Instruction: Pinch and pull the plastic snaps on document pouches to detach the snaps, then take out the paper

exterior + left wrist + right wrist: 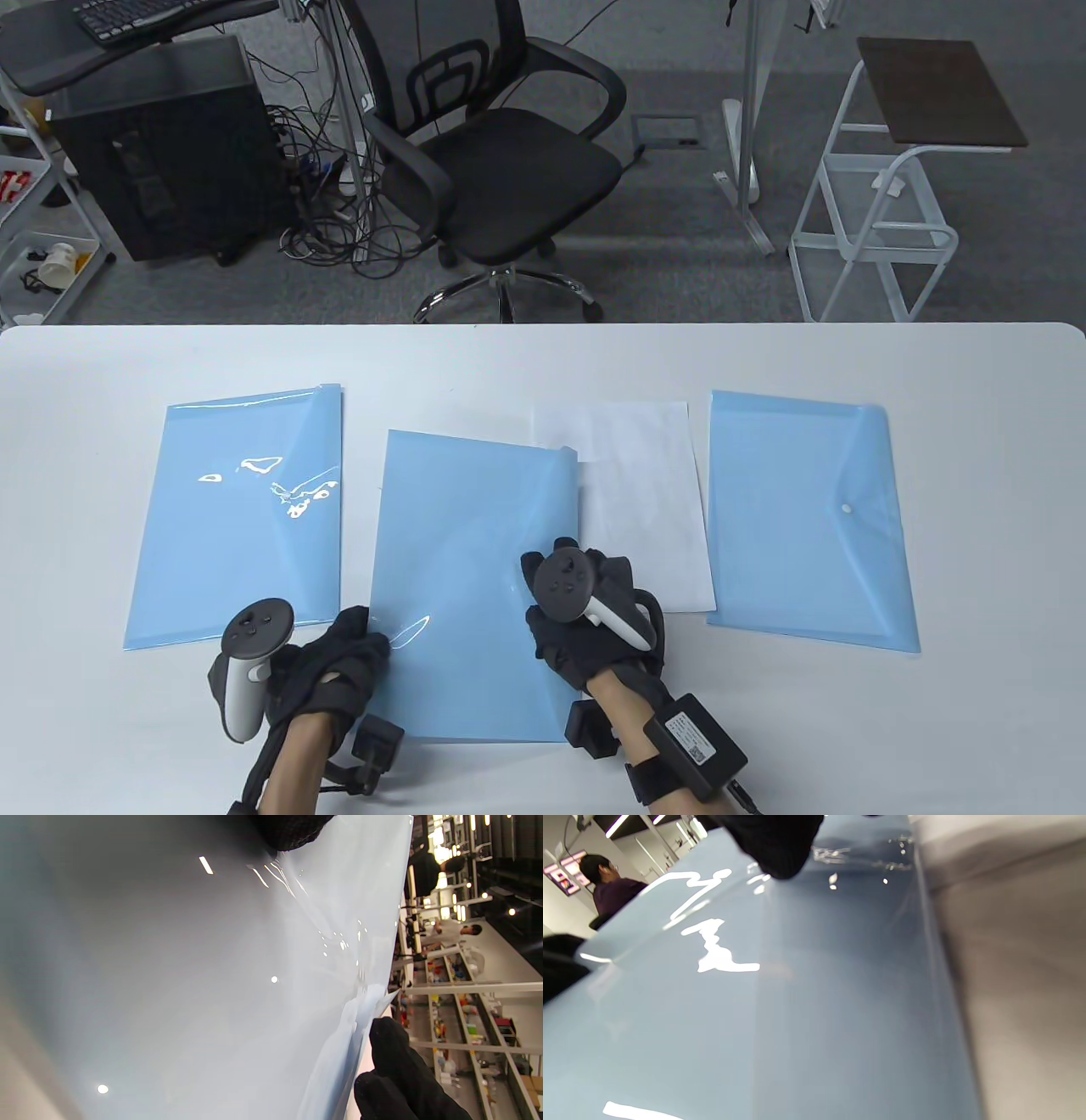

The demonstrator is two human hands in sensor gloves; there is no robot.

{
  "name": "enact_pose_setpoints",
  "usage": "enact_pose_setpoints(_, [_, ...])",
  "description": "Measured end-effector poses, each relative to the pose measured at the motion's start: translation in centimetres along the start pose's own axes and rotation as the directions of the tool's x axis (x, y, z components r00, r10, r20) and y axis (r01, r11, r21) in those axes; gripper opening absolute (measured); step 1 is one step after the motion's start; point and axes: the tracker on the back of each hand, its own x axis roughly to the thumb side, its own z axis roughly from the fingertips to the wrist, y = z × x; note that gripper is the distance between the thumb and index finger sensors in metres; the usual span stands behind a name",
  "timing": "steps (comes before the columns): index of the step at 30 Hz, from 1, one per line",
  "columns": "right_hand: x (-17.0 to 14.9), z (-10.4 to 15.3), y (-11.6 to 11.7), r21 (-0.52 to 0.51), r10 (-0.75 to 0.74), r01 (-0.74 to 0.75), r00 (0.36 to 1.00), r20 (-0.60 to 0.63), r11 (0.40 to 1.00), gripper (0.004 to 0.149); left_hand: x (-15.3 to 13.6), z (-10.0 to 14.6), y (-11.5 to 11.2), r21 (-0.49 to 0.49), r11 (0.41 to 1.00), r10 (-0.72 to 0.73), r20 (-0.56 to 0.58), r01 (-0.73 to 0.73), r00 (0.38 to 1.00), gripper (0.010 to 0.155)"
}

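Note:
Three blue document pouches lie on the white table [102, 382]. The left pouch [237, 509] lies flat. The right pouch [810, 518] shows its white snap [846, 508]. My left hand [369, 632] grips the left edge of the middle pouch [475, 577], and one fingertip [292, 832] lies on its glossy face [212, 984]. My right hand [564, 564] straddles and holds that pouch's right edge, with a fingertip [776, 853] on the plastic [797, 1005]. A white paper sheet [649, 509] lies beside the pouch, its left side tucked under it. The middle pouch's snap is hidden.
An office chair [501, 144], a computer tower [161, 144] and a small white side table [899, 170] stand on the floor beyond the table's far edge. In the wrist views, people and shelving show far off in the room.

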Motion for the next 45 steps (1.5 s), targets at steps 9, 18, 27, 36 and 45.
enact_pose_setpoints(9, [1.0,-1.3,1.8,0.06,0.128,-0.126,0.992,-0.02,0.99,0.062,-0.3,-0.5,-0.1,0.02,0.998,-0.06,-0.041,0.061,0.997,0.048])
enact_pose_setpoints(18, [1.6,-2.2,1.9,0.062,0.132,-0.13,0.991,-0.025,0.99,0.058,-0.5,-0.6,0.0,-0.009,0.999,-0.035,-0.051,0.035,0.998,0.051])
enact_pose_setpoints(27, [1.4,-2.8,1.5,0.088,0.111,-0.105,0.991,-0.071,0.991,0.054,-0.2,-0.5,-0.2,0.005,0.998,-0.065,-0.054,0.065,0.996,0.052])
enact_pose_setpoints(36, [1.5,-1.3,0.3,-0.071,0.118,-0.119,0.993,-0.022,0.99,0.069,-0.1,-0.3,-0.1,0.002,0.999,-0.05,-0.034,0.05,0.998,0.05])
enact_pose_setpoints(45, [-0.5,3.0,-5.1,-0.256,0.063,-0.064,0.998,-0.012,0.965,0.088,0.2,0.0,0.0,-0.009,1.0,-0.016,0.004,0.016,1.0,0.049])
